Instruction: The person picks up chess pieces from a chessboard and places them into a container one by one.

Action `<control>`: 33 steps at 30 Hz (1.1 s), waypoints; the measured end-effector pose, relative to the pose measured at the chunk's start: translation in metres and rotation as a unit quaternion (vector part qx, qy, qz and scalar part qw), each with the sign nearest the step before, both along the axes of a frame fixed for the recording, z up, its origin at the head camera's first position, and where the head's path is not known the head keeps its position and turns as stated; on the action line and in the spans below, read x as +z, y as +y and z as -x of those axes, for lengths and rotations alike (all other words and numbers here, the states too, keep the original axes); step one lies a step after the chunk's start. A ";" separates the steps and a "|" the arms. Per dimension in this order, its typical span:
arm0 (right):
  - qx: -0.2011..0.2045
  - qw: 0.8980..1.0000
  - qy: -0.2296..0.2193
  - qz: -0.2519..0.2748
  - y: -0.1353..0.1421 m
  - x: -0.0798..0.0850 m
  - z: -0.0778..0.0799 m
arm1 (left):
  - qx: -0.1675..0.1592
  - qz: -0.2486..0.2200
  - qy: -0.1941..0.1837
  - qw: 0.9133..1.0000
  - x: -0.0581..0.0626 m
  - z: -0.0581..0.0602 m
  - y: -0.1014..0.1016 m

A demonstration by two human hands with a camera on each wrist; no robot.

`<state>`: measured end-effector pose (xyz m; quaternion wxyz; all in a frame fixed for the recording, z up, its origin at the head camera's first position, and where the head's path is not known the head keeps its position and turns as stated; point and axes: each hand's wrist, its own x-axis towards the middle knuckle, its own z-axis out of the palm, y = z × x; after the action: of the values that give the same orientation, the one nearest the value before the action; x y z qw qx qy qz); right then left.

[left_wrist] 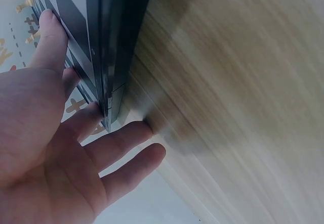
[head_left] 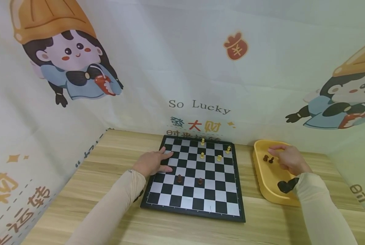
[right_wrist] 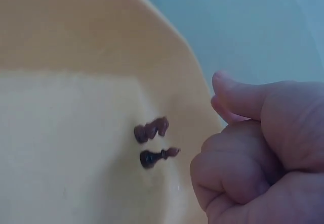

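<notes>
My left hand (head_left: 150, 162) rests on the left edge of the chessboard (head_left: 193, 214), fingers spread. In the left wrist view, its thumb lies over the checkered squares and other fingers reach past the board's side. On the board, two dark chess pieces (head_left: 179, 178) stand near the front, and several yellow ones (head_left: 202, 155) stand further back. Over the yellow tray (head_left: 261, 183) is my right hand (head_left: 291, 159), fingers curled, thumb and forefinger close together; no piece shows in it. Beside it inside the tray lie a dark knight (right_wrist: 152, 129) and another slim dark chess piece (right_wrist: 158, 157).
The board and tray sit on a light wooden table (head_left: 109, 163), with a strip of bare wood between them. A white printed cloth (head_left: 145, 68) hangs right behind the table and along both sides. A black strap (head_left: 287, 185) shows at my right wrist.
</notes>
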<state>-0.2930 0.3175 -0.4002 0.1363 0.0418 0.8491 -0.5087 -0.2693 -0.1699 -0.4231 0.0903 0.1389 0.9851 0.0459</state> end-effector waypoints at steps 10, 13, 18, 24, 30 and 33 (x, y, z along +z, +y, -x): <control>0.022 0.999 0.029 0.016 -0.019 0.005 -0.005 | 0.000 -0.003 0.000 1.000 0.002 0.000 -0.005; 0.028 0.999 0.043 -0.001 -0.026 0.009 -0.009 | -0.002 -0.002 -0.001 1.000 0.002 -0.001 -0.005; 0.039 0.997 0.059 -0.035 -0.043 0.017 -0.014 | 0.002 0.001 -0.006 1.000 0.001 0.001 -0.005; 0.053 0.997 0.060 -0.020 -0.066 0.018 -0.021 | 0.000 0.003 -0.001 1.000 0.000 0.002 -0.005; 0.080 0.993 0.079 -0.025 -0.086 0.014 -0.028 | -0.005 -0.001 0.002 1.000 -0.001 0.001 -0.003; 0.090 0.991 0.091 -0.041 -0.096 0.013 -0.030 | -0.010 -0.002 0.009 1.000 -0.002 0.002 -0.002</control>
<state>-0.2627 0.2214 -0.3873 0.1023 -0.0756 0.8782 -0.4610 -0.2712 -0.1720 -0.4249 0.0817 0.1495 0.9843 0.0461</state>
